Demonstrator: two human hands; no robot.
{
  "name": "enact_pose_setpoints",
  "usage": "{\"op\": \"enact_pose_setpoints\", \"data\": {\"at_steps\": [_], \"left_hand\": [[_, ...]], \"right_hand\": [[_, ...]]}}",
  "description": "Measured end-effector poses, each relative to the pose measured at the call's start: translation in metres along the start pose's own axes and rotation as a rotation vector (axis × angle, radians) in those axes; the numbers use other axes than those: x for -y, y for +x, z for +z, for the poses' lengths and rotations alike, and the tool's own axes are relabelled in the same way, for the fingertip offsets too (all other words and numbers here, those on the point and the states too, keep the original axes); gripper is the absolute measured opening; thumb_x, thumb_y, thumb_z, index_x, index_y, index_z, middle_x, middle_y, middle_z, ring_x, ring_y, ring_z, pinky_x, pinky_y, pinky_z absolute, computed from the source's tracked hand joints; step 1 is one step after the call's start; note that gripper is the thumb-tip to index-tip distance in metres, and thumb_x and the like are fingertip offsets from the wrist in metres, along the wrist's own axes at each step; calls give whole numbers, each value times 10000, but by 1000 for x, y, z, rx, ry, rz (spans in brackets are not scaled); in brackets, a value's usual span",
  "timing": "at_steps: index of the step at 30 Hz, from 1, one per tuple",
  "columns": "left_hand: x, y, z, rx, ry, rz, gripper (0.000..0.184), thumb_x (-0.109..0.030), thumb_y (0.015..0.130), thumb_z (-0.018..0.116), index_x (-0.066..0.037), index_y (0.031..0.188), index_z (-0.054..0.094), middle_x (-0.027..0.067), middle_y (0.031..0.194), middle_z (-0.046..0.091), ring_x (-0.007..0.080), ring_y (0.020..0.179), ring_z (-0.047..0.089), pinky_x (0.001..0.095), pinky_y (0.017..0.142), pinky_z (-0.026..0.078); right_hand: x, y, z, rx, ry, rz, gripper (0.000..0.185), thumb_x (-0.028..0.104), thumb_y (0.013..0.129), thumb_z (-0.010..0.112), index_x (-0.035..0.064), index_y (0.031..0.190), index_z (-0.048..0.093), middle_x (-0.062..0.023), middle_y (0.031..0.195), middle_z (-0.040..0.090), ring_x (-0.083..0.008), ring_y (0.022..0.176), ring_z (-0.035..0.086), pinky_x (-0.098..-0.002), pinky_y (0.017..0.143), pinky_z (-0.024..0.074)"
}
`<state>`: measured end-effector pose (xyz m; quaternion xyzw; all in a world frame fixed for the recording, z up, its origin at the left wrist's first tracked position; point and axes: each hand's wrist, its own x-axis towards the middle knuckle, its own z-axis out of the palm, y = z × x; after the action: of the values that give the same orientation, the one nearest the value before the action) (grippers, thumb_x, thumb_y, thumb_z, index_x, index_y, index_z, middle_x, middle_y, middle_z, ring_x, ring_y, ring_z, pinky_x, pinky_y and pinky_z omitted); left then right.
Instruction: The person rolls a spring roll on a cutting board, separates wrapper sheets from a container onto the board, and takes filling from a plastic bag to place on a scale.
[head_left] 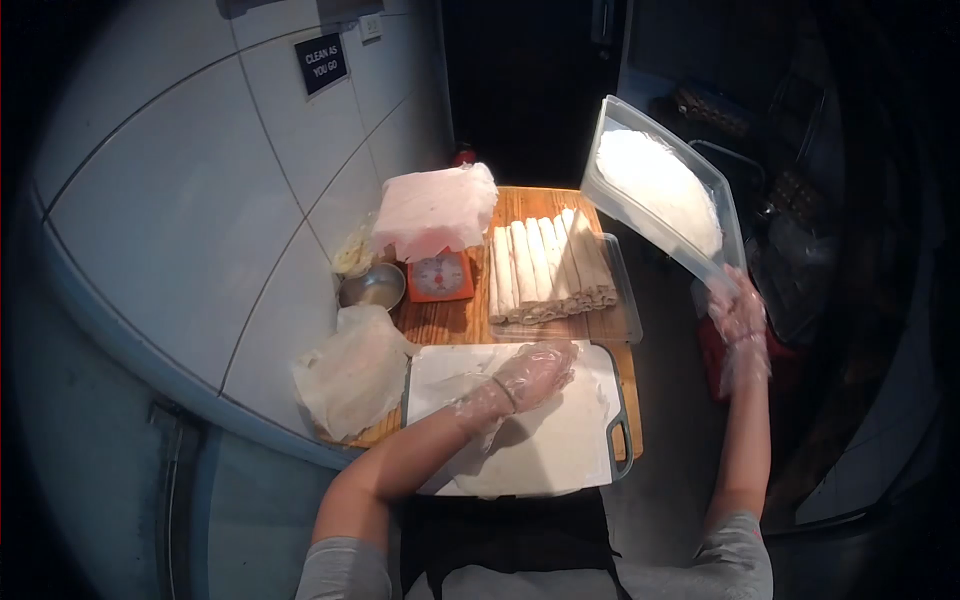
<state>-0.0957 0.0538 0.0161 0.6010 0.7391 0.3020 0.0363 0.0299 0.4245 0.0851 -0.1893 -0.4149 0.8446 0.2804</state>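
Black apron cloth borders the near edge of the cutting board. Above the board, the left hand bends its gloved fingers downward; whether they grip anything I cannot tell. Right of the board, the right hand (gloved too) clasps a tilted clear container with white contents. Pale rolls lie beyond the board, above the wooden surface.
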Motion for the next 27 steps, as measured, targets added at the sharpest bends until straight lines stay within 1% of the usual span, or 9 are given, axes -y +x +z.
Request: {"op": "enact_pose_setpoints", "data": {"at_steps": [3, 4, 7, 9, 13, 14, 18, 22, 27], "left_hand": [[31, 24, 22, 110, 173, -94, 305, -202, 902, 579, 19, 1111, 551, 219, 1040, 594, 405, 997, 575, 469, 861, 471], [35, 28, 24, 103, 158, -135, 318, -212, 904, 579, 21, 1118, 548, 222, 1046, 590, 404, 1002, 572, 471, 870, 468], [45, 24, 32, 23, 123, -201, 350, -242, 909, 579, 24, 1133, 540, 231, 1071, 576, 399, 1033, 561, 477, 895, 457], [46, 17, 36, -102, 129, -159, 364, -266, 915, 574, 21, 1137, 540, 235, 1099, 562, 394, 1070, 547, 479, 909, 447], [41, 23, 29, -72, 160, -204, 383, -299, 922, 568, 19, 1134, 542, 225, 1110, 545, 384, 1084, 528, 479, 911, 436], [36, 25, 23, -42, 153, -234, 386, -302, 922, 568, 19, 1134, 542, 221, 1105, 544, 381, 1077, 528, 476, 910, 434], [35, 28, 21, -27, 154, -272, 399, -318, 925, 572, 25, 1128, 542, 214, 1065, 549, 380, 1032, 536, 471, 898, 435], [36, 30, 14, -16, 164, -284, 408, -337, 926, 574, 26, 1110, 544, 211, 1046, 558, 377, 1021, 545, 468, 896, 439], [36, 32, 5, 43, 201, -326, 410, -359, 927, 571, 17, 1090, 549, 205, 1037, 564, 371, 1011, 554, 468, 897, 443]], "right_hand": [[-16, 64, 9, -48, 39, 2, 327, 306, 965, 563, 17, 1098, 486, -201, 811, 620, -238, 527, 538, -317, 425, 423], [-23, 85, 13, -98, 30, 2, 387, 327, 975, 544, 6, 1164, 439, -228, 847, 618, -255, 539, 543, -335, 433, 425], [-49, 155, 5, 36, 87, 77, 450, 395, 983, 509, 8, 1195, 423, -219, 845, 613, -250, 539, 548, -349, 458, 460], [-66, 184, 18, -50, -7, 54, 456, 404, 984, 501, 7, 1194, 422, -210, 826, 603, -242, 522, 538, -346, 448, 455], [-90, 215, 63, -242, -113, 47, 452, 405, 981, 486, 24, 1214, 418, -188, 812, 593, -226, 495, 519, -342, 402, 431], [-99, 228, 64, -167, -116, 60, 506, 428, 985, 498, 68, 1316, 370, -178, 822, 596, -218, 523, 538, -334, 428, 426], [-127, 254, 83, -163, -183, 5, 460, 428, 992, 493, 55, 1256, 439, -157, 809, 593, -225, 521, 540, -403, 495, 482], [-144, 272, 84, -44, -226, 16, 423, 424, 996, 497, 88, 1251, 458, -138, 768, 578, -220, 528, 540, -387, 482, 479], [-162, 282, 87, -180, -370, 94, 351, 374, 978, 546, 128, 1226, 507, -107, 882, 592, -211, 529, 539, -348, 441, 461]]}}
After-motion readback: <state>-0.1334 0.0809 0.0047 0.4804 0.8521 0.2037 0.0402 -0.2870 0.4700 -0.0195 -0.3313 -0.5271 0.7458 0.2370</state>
